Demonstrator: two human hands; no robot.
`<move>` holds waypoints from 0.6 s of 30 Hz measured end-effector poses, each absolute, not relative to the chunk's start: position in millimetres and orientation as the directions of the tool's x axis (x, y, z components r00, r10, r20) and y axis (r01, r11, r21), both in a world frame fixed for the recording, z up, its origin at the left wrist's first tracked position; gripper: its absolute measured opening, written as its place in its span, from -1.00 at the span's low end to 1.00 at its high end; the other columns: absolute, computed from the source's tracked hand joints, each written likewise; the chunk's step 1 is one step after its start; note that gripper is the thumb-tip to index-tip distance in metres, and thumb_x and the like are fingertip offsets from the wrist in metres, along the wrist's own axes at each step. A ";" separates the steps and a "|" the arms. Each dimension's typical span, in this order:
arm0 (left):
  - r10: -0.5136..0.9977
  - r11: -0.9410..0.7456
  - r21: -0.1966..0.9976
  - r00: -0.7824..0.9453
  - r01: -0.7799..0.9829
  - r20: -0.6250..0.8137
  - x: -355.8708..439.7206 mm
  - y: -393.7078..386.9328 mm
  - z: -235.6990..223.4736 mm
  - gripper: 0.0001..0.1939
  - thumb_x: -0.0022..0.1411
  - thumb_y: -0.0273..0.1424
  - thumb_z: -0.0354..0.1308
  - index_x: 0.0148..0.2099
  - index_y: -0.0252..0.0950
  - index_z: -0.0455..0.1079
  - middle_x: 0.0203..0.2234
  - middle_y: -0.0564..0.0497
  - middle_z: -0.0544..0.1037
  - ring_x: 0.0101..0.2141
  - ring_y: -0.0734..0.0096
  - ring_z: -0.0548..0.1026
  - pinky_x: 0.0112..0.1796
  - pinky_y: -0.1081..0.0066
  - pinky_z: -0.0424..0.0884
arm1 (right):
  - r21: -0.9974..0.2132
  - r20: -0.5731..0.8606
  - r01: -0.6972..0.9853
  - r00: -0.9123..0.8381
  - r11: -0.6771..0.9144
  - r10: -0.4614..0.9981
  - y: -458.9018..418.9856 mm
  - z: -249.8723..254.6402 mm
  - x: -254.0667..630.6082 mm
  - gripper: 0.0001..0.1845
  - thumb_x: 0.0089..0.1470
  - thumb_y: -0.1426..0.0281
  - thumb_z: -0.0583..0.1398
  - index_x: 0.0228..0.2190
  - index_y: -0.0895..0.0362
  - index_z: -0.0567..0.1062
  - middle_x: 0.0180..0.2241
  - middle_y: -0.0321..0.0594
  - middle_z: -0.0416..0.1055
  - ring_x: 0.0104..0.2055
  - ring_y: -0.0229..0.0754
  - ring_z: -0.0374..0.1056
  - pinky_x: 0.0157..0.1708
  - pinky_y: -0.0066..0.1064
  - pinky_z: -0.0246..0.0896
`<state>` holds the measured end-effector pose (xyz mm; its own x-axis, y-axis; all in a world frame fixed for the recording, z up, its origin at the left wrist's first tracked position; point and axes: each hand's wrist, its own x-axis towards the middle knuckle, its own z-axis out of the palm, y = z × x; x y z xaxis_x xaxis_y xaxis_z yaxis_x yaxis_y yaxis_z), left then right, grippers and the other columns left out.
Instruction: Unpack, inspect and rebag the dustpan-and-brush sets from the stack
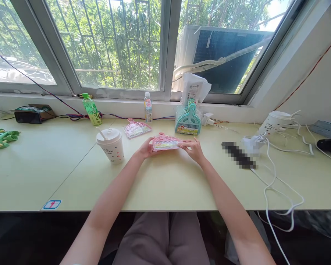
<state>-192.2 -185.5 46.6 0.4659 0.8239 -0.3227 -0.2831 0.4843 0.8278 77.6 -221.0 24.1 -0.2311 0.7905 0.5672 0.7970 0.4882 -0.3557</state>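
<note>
Evidently both hands were on the same thing: the left hand (146,148) pinched the left end of a pink packet (165,142), and the right hand (192,149) pinched its right end, each grip pressed together on the clear, shiny film. The packet was held just above or on the near-middle of the worktop (168,187), which of the two I could not tell; it had a fan-like shape, with a rounded loop at the top, a row of fine teeth or bristles and a printed label too small to read. Parts of the left fingers were hidden behind it. A second pink packet (138,129) lay flat beyond, its film crinkled and glinting. Farther back, smooth teal dustpans (188,119) stood nested in a stack with ribbed fronts, partly veiled by clear plastic, and a soft white packet (194,88) rose behind them. To the left stood a matte paper cup (110,147) with a domed lid. On the right, pixelation covered a dark, long object (238,155), its form unreadable, near looping white cables (273,165). Green pieces (2,138) were cut off by the left edge.
</note>
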 end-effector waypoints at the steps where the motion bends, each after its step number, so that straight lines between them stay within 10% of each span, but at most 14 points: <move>1: 0.821 0.476 0.845 0.468 -0.244 -0.327 -192.7 -187.2 47.8 -0.47 0.22 -0.22 0.09 0.14 -0.45 0.30 -0.16 -0.20 0.58 -0.13 0.20 0.56 -0.16 0.34 0.53 | -0.364 0.571 0.803 -0.209 0.472 0.794 -221.7 24.8 77.7 -0.74 0.19 0.18 0.10 -0.27 -0.13 0.60 -0.24 -0.31 0.58 -0.09 -0.10 0.41 0.20 0.02 -0.23; 7: 0.767 0.421 0.898 0.578 -0.127 -0.278 -181.6 -197.6 42.4 -0.41 0.09 -0.48 0.21 0.18 -0.46 0.24 -0.09 -0.25 0.55 -0.15 0.18 0.57 -0.15 0.34 0.53 | -0.497 0.535 0.793 -0.040 0.353 0.844 -220.5 20.5 75.4 -0.65 0.16 0.10 0.10 -0.33 -0.03 0.63 -0.45 -0.24 0.53 -0.30 -0.13 0.37 0.01 -0.15 -0.01; 11: 0.767 0.353 0.929 0.603 -0.110 -0.220 -178.6 -197.9 34.9 -0.22 0.03 -0.53 0.24 0.29 -0.34 0.08 -0.04 -0.23 0.52 -0.22 0.20 0.59 -0.22 0.31 0.56 | -0.596 0.562 0.736 0.097 0.321 0.822 -214.7 12.0 68.8 -0.63 0.03 0.03 0.18 -0.38 0.03 0.61 -0.16 -0.11 0.45 -0.05 0.01 0.29 0.03 -0.07 0.06; 18: 0.803 0.122 0.988 0.594 -0.092 -0.044 -180.3 -200.6 42.0 -0.12 0.01 -0.23 0.33 0.31 -0.10 0.02 0.09 -0.20 0.41 -0.17 0.14 0.57 -0.26 0.27 0.55 | -0.972 0.212 0.124 0.100 0.199 0.972 -204.6 0.9 68.2 -0.24 -0.17 0.09 0.30 0.07 0.06 0.30 0.01 -0.10 0.38 -0.04 -0.02 0.36 -0.18 -0.16 0.40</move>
<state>-180.3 -200.6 42.0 0.5941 0.8032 -0.0442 -0.0918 0.1223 0.9882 68.2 -204.6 0.9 0.1002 0.9721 0.2119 0.1244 0.1991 -0.9721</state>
